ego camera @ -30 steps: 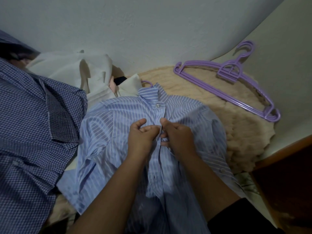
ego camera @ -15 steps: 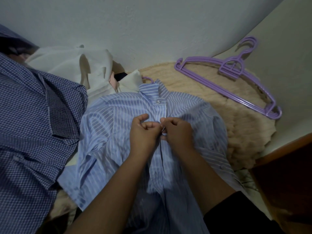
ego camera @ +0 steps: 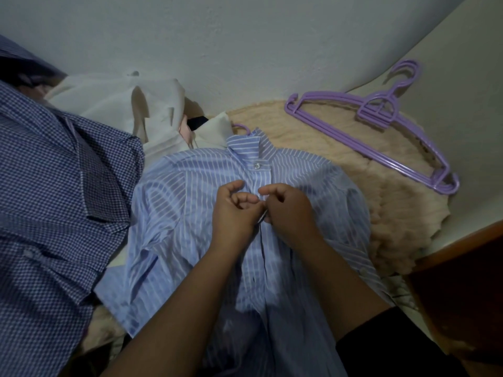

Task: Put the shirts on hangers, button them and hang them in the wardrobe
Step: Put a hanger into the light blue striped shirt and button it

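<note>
A fleecy beige blanket (ego camera: 381, 213) is spread over the surface, and on it the light blue striped shirt (ego camera: 190, 219) is laid front up, collar toward the wall. To its left a navy checked shirt (ego camera: 60, 186) is heaped, with a cream garment (ego camera: 114, 104) bunched behind it. A stack of purple hangers (ego camera: 381, 137) is set near the right edge of the blanket, well apart from the shirt. A purple hook (ego camera: 243, 127) is seen at the collar, so the striped shirt is judged to be on a hanger already. The collar button (ego camera: 256, 166) is fastened. Just below it the placket is pinched from both sides — the left hand (ego camera: 235, 210) and the right hand (ego camera: 288, 210) are both curled closed on the shirt's front edges, fingertips nearly meeting. The cloth is judged thin, light and limp, prone to slide and wrinkle — it is best taken at the doubled placket edge, close beside each button, where the fabric is stiffest.
</note>
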The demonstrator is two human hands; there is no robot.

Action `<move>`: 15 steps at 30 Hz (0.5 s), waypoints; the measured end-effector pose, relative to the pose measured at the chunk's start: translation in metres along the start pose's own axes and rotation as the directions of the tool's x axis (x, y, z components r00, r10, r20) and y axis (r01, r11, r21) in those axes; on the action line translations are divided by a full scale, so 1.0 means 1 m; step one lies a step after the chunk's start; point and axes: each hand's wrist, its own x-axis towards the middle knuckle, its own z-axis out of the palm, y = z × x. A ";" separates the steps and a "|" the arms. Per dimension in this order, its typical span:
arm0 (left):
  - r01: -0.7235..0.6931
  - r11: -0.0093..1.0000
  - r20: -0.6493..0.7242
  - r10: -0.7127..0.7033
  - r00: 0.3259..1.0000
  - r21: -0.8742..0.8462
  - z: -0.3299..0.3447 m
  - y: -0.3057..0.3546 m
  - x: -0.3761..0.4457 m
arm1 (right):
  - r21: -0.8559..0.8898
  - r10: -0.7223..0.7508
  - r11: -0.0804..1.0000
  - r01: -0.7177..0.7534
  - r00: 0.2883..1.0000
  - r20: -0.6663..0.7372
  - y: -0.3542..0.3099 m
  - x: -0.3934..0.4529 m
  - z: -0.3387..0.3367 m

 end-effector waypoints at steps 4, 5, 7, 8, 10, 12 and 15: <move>-0.040 0.999 0.002 0.040 0.999 0.021 0.001 0.000 0.002 | 0.007 0.036 0.999 -0.036 0.999 0.019 -0.003 0.003 -0.002; -0.046 0.999 0.013 0.045 0.999 0.022 0.000 0.001 0.003 | 0.027 0.045 0.999 -0.046 0.999 0.023 -0.003 0.004 -0.003; -0.052 0.998 0.036 0.051 0.998 0.023 -0.002 0.002 0.004 | 0.077 0.066 0.995 -0.070 0.996 0.052 -0.005 0.005 -0.004; -0.051 0.998 0.044 0.050 0.998 0.020 -0.004 0.003 0.004 | 0.091 0.066 0.993 -0.073 0.995 0.068 -0.005 0.005 -0.005; -0.049 0.999 0.055 0.048 0.997 0.011 -0.007 0.003 0.004 | 0.098 0.045 0.994 -0.053 0.996 0.077 -0.005 0.007 -0.005; -0.061 0.998 0.053 0.060 0.997 0.027 -0.007 0.003 0.004 | 0.097 -0.002 0.995 -0.004 0.998 0.067 -0.005 0.007 -0.004; -0.101 0.993 0.031 0.099 0.995 0.065 -0.006 0.003 0.004 | 0.061 -0.046 0.997 0.044 0.998 0.040 -0.005 0.007 -0.004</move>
